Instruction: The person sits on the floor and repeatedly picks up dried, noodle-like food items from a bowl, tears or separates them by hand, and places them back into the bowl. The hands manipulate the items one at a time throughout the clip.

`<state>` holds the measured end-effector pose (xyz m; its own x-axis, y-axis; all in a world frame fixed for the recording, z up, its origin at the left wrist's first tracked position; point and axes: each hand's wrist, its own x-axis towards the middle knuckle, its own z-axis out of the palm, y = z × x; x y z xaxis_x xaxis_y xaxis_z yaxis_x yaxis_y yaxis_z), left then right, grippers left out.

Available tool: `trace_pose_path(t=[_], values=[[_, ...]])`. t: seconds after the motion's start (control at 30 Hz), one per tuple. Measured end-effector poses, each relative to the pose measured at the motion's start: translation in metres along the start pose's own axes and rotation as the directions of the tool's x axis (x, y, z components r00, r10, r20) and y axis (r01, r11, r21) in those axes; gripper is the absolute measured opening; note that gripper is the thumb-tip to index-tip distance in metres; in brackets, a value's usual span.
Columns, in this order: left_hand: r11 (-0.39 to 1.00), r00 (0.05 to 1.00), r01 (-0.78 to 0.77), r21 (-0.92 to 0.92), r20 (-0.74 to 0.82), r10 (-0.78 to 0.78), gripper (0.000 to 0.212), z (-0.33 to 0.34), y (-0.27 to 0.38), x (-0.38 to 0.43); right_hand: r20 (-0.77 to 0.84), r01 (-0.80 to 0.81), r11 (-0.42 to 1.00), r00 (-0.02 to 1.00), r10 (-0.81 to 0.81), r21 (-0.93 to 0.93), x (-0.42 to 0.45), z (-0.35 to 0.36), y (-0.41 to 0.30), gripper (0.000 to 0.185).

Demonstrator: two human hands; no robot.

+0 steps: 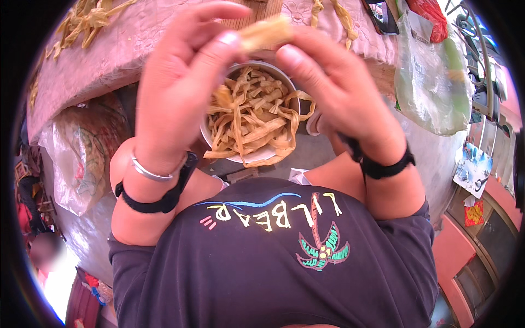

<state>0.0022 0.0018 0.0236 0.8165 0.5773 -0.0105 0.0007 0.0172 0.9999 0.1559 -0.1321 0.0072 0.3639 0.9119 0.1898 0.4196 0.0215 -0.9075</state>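
My left hand [180, 78] and my right hand [332, 78] are raised over the front edge of the pink-covered table. Between them stretches a short, flat piece of pale yellow dried plant strip [264, 35], somewhat blurred. The thumb and fingers of each hand pinch one end of it. Below the hands, in front of my lap, stands a white round bucket [293, 84]. Tangled tan dried plant strips [260, 123] fill it, some knotted or folded, and a few hang over its rim.
Knotted strips [92, 22] lie on the table's pink embossed cover [110, 67] at left, with others [344, 22] at right. A phone [381, 16] lies near a hanging clear plastic bag [430, 86]. Another plastic bag [82, 151] sits lower left. A blurred person [47, 252] is farther back.
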Motion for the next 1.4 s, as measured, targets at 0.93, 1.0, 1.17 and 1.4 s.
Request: trace_pose_path(t=[0.93, 1.0, 1.17, 1.4], values=[[0.956, 0.962, -0.177, 0.235, 0.245, 0.118, 0.013, 0.009, 0.003, 0.000, 0.378, -0.434, 0.696, 0.893, 0.245, 0.572, -0.019, -0.008, -0.023, 0.028], [0.951, 0.965, -0.246, 0.185, 0.137, 0.223, 0.009, 0.016, 0.002, -0.003, 0.185, -0.335, 0.707, 0.941, 0.283, 0.622, -0.017, 0.004, -0.026, 0.028], [0.881, 0.841, -0.461, 0.108, 0.371, 0.395, 0.017, 0.005, -0.003, -0.007, 0.069, -0.204, 0.743, 0.976, 0.208, 0.638, -0.018, 0.001, -0.028, 0.019], [0.969, 0.941, -0.203, -0.138, 0.245, 0.232, 0.027, 0.014, -0.026, -0.005, 0.127, -0.232, 0.740, 0.972, 0.197, 0.631, -0.015, 0.003, -0.041, 0.015]])
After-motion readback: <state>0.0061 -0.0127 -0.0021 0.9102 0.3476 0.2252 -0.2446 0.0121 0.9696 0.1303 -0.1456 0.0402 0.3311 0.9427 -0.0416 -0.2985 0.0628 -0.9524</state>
